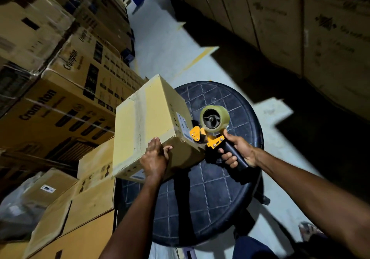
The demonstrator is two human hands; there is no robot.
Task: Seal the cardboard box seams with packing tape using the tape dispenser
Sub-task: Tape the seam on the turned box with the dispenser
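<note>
Box (pixel 148 122): on the left part of the round dark table (pixel 220 188), tilted, jutting past the rim toward the stacked cartons (pixel 60 108).
Left hand (pixel 155 156): laid on the box's near corner, fingers straight along the edge, thumb spread on the adjoining face; pressing, not curled round.
Right hand (pixel 238 152): wrapped tight round the black handle of the tape dispenser (pixel 212 132).
Hands: apart, one at each near side of the box.
Dispenser: right of the box, yellow nose pointing left at the right-hand face, just beside the label (pixel 183 124); cannot tell whether touching.
Tape roll (pixel 214 118): clear, standing above the nose.
Strip on the box (pixel 138 118): one band across the broad face, long axis running from the far edge toward the near one.
Key relation: box to the left of the dispenser, so any pull has to travel leftward across the box, against the bracing left hand.
Nearer hand: left, on the cardboard; right a handle's length off.
Likely step: planting the tape end on the right-hand face.
Risk: overhanging box tipping off the rim under pressure.
</note>
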